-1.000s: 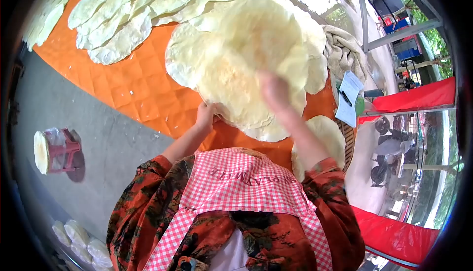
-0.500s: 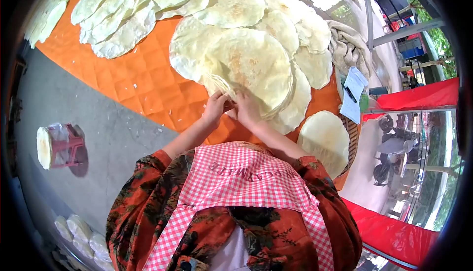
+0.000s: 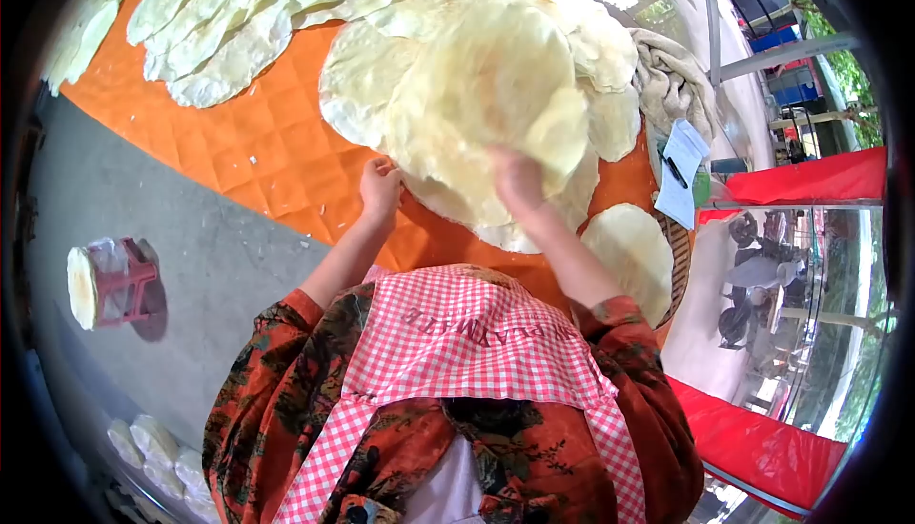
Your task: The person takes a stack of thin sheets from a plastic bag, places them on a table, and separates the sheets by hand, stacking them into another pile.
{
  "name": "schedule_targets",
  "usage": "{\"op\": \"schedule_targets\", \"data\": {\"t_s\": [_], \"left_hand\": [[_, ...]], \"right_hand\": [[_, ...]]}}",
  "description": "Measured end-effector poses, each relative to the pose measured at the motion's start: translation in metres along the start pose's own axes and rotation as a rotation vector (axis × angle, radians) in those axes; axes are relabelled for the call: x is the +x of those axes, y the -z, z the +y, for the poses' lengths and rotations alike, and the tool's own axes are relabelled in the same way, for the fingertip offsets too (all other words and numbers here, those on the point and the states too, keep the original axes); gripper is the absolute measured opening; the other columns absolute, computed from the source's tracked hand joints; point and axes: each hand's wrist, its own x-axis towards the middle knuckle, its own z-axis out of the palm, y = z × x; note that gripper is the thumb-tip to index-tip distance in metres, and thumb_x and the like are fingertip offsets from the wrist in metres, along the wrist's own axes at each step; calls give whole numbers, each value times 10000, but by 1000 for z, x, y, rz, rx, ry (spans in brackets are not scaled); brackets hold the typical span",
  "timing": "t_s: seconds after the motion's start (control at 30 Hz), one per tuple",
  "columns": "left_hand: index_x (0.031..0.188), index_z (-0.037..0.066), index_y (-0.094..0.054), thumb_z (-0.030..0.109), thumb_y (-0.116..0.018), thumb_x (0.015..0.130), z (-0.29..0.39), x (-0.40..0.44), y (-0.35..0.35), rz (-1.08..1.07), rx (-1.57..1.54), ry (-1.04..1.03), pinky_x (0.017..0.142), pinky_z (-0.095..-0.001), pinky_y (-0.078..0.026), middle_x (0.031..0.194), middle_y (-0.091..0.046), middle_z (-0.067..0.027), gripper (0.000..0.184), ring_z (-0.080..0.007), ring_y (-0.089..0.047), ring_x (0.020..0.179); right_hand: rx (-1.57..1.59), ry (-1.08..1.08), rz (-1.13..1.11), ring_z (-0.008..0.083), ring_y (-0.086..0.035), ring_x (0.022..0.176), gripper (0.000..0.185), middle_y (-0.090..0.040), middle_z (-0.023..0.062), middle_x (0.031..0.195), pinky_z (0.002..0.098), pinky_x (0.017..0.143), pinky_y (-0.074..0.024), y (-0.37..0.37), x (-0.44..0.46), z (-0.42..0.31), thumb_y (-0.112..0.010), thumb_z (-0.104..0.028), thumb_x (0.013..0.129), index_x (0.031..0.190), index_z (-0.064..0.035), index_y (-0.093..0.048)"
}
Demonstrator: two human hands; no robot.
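A large, thin, round flatbread [image 3: 491,71] is raised and smeared by motion above a pile of flatbreads [image 3: 357,95] on the orange cloth. My right hand [image 3: 519,184] is at its near edge, blurred, with the fingers apparently closed on that edge. To the left, my left hand [image 3: 382,185] is beside the pile's near left edge, its fingers pinched together. Whether anything is between those fingers cannot be made out.
Overlapping flatbreads [image 3: 219,42] cover the far side of the orange cloth [image 3: 257,138]. A single flatbread [image 3: 629,262] lies on a woven basket [image 3: 680,267] at right, near a notepad with a pen [image 3: 680,185] and a crumpled towel [image 3: 672,76]. A pink stool [image 3: 129,281] stands on the floor.
My hands have moved apart: the left a little leftward, the right rightward and away from me. The top flatbread, whose edge both hands were fingering, is now lifted and moving.
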Motion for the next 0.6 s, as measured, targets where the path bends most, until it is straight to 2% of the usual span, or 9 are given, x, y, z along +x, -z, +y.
{"op": "schedule_targets", "data": {"t_s": [0.1, 0.13, 0.23, 0.27, 0.37, 0.4, 0.47, 0.53, 0.6], "left_hand": [[1199, -32, -471, 4, -557, 835, -32, 30, 0, -10, 108, -272, 649, -247, -490, 1005, -595, -86, 376, -158, -598, 823], [1194, -40, -485, 20, -579, 827, -28, 28, -1, -9, 57, -270, 701, -257, -492, 1005, -616, -92, 383, -170, -607, 835], [1193, -54, -491, 26, -586, 825, -8, 17, 0, -9, 130, -299, 706, -267, -501, 1008, -638, -112, 388, -177, -618, 866], [1202, -52, -498, 88, -565, 882, 10, 5, -1, -55, 206, -244, 724, -303, -525, 1012, -648, -133, 356, -202, -633, 883], [1203, -34, -508, 175, -513, 949, 4, 29, 3, -399, -123, 86, 738, -348, -550, 1005, -644, -140, 329, -243, -646, 890], [1214, -7, -508, 250, -456, 987, -12, 44, 5, -465, -197, 129, 811, -401, -547, 1036, -641, -137, 346, -269, -638, 950], [1218, -2, -500, 245, -441, 990, -13, 32, 4, -480, -406, 201, 862, -429, -527, 1085, -628, -133, 342, -275, -625, 995], [1247, 29, -480, 246, -404, 996, -14, 24, 3, -489, -558, 273, 951, -484, -476, 1184, -588, -131, 340, -288, -600, 1059], [1252, 46, -479, 198, -401, 983, -16, 15, 0, -447, -586, 292, 932, -480, -493, 1203, -575, -133, 319, -289, -603, 1053]], "right_hand": [[64, -14, -22, 345, -639, 789, 312, -668, 154, 907, 401, 680, -515, -49, -33, 0, -496, 2, 773, 1010, -79, -683], [79, -27, -12, 345, -640, 789, 314, -668, 156, 904, 401, 685, -517, -52, -36, -4, -501, 7, 772, 1015, -75, -682], [172, -102, -79, 345, -640, 789, 331, -665, 164, 903, 400, 696, -521, -47, -30, 12, -523, 28, 761, 1036, -67, -681], [179, -114, -117, 356, -637, 779, 353, -656, 190, 896, 411, 699, -518, -47, -27, 18, -540, 35, 752, 1061, -66, -677], [223, -167, -189, 369, -633, 769, 358, -647, 208, 880, 423, 700, -512, -39, -20, 23, -547, 18, 758, 1081, -74, -673], [245, -192, -170, 374, -631, 765, 341, -642, 212, 864, 428, 696, -510, -34, -18, 23, -549, 14, 759, 1067, -66, -673], [291, -239, -132, 384, -626, 756, 306, -632, 218, 831, 436, 687, -505, -23, -11, 22, -554, 7, 761, 1038, -51, -671], [163, -168, -106, 372, -631, 776, 247, -639, 204, 819, 447, 698, -502, -16, -6, 6, -574, -21, 762, 995, -43, -655], [102, -119, -109, 359, -629, 809, 232, -644, 187, 839, 446, 718, -500, -21, -17, -13, -587, -36, 759, 985, -37, -640]]}}
